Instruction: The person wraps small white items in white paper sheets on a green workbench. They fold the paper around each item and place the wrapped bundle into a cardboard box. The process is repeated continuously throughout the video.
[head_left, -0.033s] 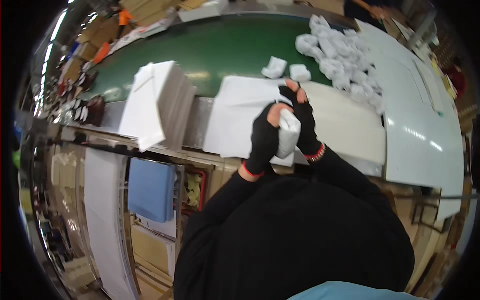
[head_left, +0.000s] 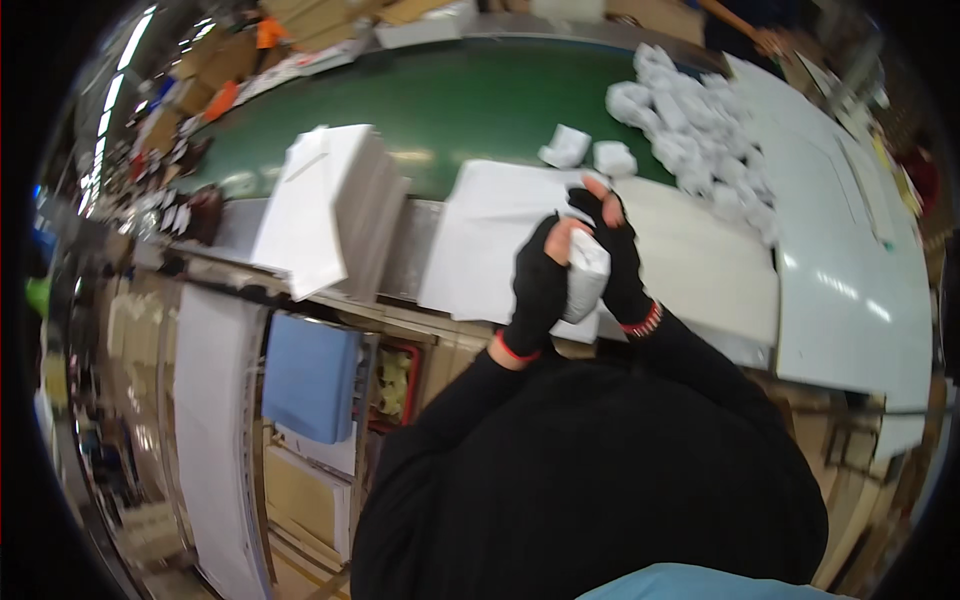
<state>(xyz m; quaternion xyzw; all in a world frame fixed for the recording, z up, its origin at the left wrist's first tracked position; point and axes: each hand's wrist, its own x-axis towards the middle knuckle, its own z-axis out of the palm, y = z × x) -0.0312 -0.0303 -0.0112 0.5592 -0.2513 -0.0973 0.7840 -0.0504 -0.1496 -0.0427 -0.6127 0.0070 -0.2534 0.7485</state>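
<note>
Both my hands wear black fingerless gloves and meet around a folded wad of white paper (head_left: 588,278). My left hand (head_left: 542,275) is closed on its left side, with the bare thumb over the top. My right hand (head_left: 617,255) wraps it from the right, fingers curled at the far end; part of its grip is hidden. Under the hands lie flat white paper sheets (head_left: 475,245). Just beyond them on the bench sit two crumpled paper wads, a left one (head_left: 566,146) and a right one (head_left: 614,159).
A tall stack of white paper (head_left: 335,190) stands left on the green surface (head_left: 480,90). At the far right, crumpled paper wads (head_left: 690,125) are heaped beside a pale glossy board (head_left: 840,290). A blue folded item (head_left: 312,380) sits on the lower left shelf. Another person's hand (head_left: 768,42) shows at the top right.
The whole view has shifted slightly, so the bench and hands appear a little further right and lower. Both hands stay around the paper wad.
</note>
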